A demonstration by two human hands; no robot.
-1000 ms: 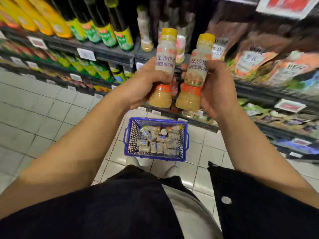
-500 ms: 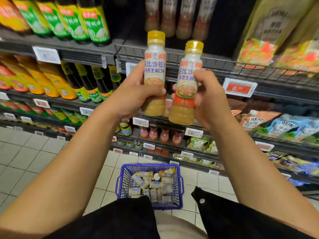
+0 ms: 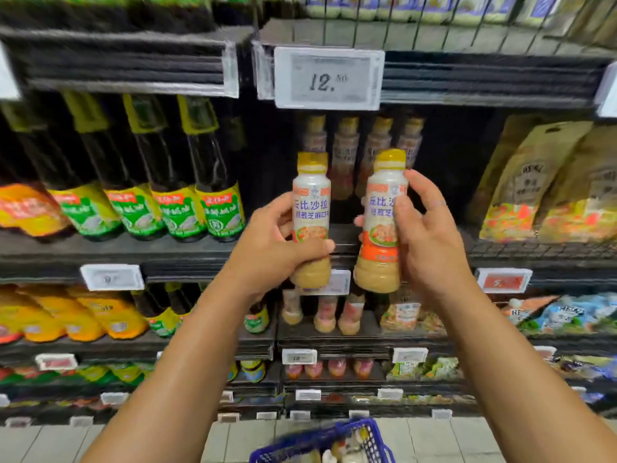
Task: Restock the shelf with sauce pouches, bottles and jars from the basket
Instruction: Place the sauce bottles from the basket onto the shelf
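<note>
Two sauce bottles upright, left bottle (image 3: 311, 208) gripped by left hand (image 3: 273, 248), right bottle (image 3: 384, 222) by right hand (image 3: 424, 235)

Basket (image 3: 337, 439) was cut off by bottom edge, contents blurred. Left hand (image 3: 277, 248) covered the left bottle's (image 3: 311, 208) lower label; right hand (image 3: 430, 235) hid the right bottle's (image 3: 384, 225) right side. Lower price tags (image 3: 112, 277) were unreadable.

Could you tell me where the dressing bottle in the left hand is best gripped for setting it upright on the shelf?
Around the waist, as the left hand does on the left dressing bottle: from the side, thumb across the front. The bottle stands upright and narrows above its bulging base, so fingers seat there, leaving base and yellow cap free.
</note>
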